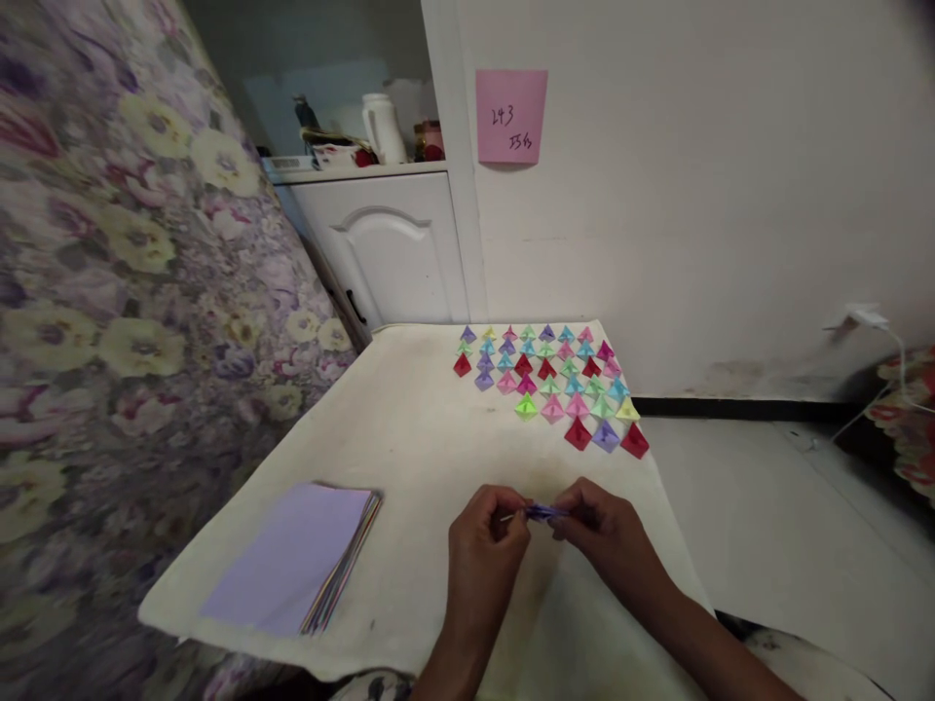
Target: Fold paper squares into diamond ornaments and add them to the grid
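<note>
Between my two hands, over the near right part of the table, is a small folded piece of purple paper (543,512). My left hand (491,535) pinches its left end between thumb and fingers. The right end is pinched by my right hand (595,521). Much of the paper is hidden by my fingertips. Beyond my hands, several rows of small folded paper pieces (575,406) in red, pink, green, blue, yellow and purple lie at the table's far right. To the left rests a stack of square coloured paper (299,555) with a purple sheet on top.
A cream cloth covers the table (409,458). A floral curtain (146,321) hangs along the left side. Behind stands a white cabinet (394,243) with a white jug (384,129) on its shelf. On the wall is a pink note (511,115); a plugged-in charger (867,316) is at right.
</note>
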The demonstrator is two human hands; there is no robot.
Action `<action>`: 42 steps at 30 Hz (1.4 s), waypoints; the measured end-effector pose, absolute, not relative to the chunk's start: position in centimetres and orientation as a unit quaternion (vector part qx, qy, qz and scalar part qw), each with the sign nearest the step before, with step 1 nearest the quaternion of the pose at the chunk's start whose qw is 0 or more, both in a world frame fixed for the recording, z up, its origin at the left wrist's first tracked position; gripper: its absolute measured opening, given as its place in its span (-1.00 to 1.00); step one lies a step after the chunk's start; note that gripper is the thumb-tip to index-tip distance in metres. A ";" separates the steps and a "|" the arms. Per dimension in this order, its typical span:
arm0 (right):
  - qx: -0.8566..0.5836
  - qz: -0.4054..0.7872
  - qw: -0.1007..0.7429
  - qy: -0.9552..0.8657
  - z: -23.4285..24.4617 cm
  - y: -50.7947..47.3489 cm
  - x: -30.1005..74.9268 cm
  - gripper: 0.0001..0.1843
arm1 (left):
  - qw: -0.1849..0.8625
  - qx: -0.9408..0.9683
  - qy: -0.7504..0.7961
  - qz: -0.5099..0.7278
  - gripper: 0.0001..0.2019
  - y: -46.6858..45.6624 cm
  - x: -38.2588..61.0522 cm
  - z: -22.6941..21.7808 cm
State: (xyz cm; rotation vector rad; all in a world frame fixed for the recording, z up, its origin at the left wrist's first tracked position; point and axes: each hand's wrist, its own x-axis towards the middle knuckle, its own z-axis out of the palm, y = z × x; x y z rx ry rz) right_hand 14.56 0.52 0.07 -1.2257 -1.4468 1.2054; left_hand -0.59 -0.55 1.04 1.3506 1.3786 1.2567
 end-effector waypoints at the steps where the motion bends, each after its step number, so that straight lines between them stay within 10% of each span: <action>1: -0.488 0.491 0.434 -0.576 0.1 0.5 14.6 -0.94 | 0.409 0.532 0.545 0.503 -0.93 -0.5 -0.6 1.0; 42: -0.483 0.469 0.409 -0.616 -0.5 0.6 14.7 -0.91 | 0.627 0.361 0.477 0.499 -0.80 -0.3 -1.0 -0.1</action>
